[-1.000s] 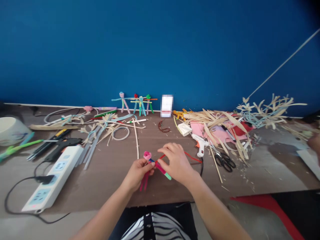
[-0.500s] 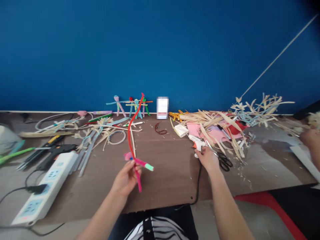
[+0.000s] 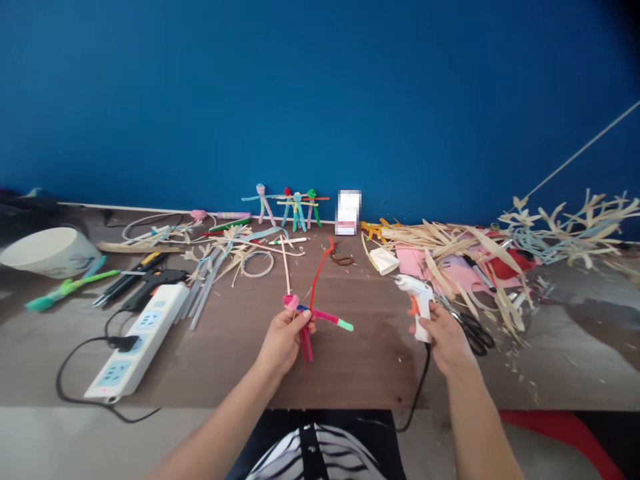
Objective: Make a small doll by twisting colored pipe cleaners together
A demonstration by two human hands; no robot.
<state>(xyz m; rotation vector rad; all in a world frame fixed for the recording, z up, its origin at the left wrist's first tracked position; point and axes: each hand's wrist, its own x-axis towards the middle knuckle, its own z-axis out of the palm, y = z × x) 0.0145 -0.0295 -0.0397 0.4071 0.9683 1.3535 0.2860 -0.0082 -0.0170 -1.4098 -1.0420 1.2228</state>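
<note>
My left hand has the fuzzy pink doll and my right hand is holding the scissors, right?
Not quite: the right hand is holding the white glue gun, not the scissors. The head view shows the scissors lying on the table. The rest is right: the left hand has the fuzzy pink doll.

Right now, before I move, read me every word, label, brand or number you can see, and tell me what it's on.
No text can be read.
White panel: pixelated, unreadable.
White bowl: blurred marks, not legible as words.
Power strip: any lettering is too small.
White glue gun: no lettering I can make out.
</note>
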